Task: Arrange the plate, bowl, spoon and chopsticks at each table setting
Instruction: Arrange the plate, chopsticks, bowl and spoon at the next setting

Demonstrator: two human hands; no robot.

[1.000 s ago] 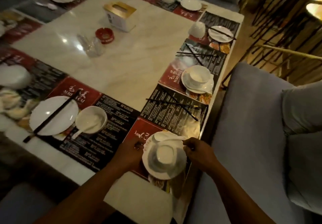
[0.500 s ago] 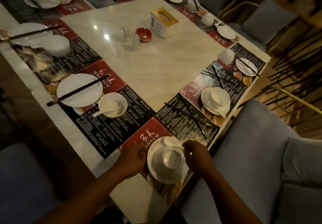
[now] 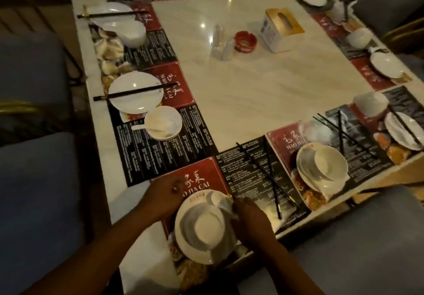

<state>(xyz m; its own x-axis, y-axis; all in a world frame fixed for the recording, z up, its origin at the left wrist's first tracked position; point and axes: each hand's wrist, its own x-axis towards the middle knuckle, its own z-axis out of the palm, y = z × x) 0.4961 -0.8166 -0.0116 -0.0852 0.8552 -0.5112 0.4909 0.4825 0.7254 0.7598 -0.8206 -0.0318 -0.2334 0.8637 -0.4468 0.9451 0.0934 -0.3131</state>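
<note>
My left hand (image 3: 164, 199) rests with curled fingers at the left rim of the white plate (image 3: 183, 237); the upturned bowl (image 3: 207, 227) sits on it; my right hand (image 3: 249, 214) pinches the spoon (image 3: 221, 200) (white, at the plate's far edge); black chopsticks (image 3: 267, 173) lie crossed nearby on the desk (image 3: 252, 83).

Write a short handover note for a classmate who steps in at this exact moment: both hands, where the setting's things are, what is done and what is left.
Left hand: resting at the left rim of the near plate.
Right hand: at the plate's right rim, fingers on the spoon.
An upturned bowl sits on that plate; crossed chopsticks lie loose on the mat to the right.
Done: the setting to the left has chopsticks across its plate and a spoon in its bowl.
Left: match this setting to that one, then probably the next setting along the right.
</note>
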